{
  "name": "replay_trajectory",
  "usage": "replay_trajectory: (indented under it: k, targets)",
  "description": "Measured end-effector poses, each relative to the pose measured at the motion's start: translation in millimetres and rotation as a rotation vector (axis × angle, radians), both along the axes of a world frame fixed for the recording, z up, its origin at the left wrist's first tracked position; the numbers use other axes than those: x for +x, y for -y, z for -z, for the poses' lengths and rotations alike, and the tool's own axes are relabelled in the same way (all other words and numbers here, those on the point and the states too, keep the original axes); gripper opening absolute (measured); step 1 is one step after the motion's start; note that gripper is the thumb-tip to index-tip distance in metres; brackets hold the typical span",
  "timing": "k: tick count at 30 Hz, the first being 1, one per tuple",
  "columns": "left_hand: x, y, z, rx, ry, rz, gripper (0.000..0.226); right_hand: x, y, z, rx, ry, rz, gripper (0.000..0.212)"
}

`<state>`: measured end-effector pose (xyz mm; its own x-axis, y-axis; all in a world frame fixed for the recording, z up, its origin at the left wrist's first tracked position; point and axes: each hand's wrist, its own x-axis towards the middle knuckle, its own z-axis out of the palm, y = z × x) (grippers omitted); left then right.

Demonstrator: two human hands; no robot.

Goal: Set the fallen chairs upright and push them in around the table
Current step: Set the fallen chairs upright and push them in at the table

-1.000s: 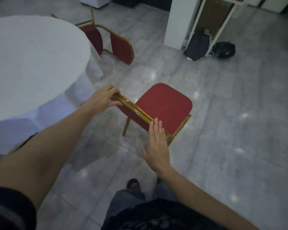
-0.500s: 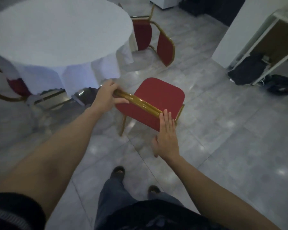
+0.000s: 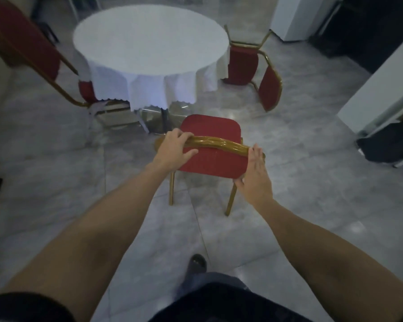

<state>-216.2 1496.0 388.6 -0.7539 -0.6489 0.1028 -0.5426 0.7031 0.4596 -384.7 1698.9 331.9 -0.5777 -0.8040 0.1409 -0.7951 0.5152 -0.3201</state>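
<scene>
The near chair [image 3: 213, 147] has glossy gold metal framing and matt red cloth padding; white tablecloth [image 3: 149, 87] drapes matt; grey floor tiles [image 3: 312, 182] shine.

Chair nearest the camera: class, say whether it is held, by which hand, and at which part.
The left hand grips the chair by its backrest's gold top rail. The right hand only lies flat against the rail's right end.

Grey glossy floor tiles [image 3: 56, 173], dim light, faint glare spots. White pillar [image 3: 291, 17] at far right; white shelf unit [image 3: 377, 96] with dark bag [image 3: 389, 145] beneath.
</scene>
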Motion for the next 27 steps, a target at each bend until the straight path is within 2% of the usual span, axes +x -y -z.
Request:
replay_trajectory:
  k: [4,9,14,18,27]
  targets:
    - [12,-36,0,0.0,0.058,-0.03,0.064,-5,-17,-11,0.143,0.001,-0.027,0.107]
    - [25,-80,-1,-0.011,0.078,-0.057,0.069,-7,-37,-25,0.225,0.04,-0.043,0.115]
    - [42,-120,11,-0.07,0.115,-0.024,0.078,-5,-57,-34,0.161,-0.001,-0.128,0.096]
    - [43,-145,23,-0.107,0.156,-0.12,0.085,-9,-65,-32,0.147,0.017,-0.229,0.098]
    - [-3,-158,28,-0.045,0.149,-0.381,0.093,-53,-41,-37,0.216,-0.009,-0.406,0.108]
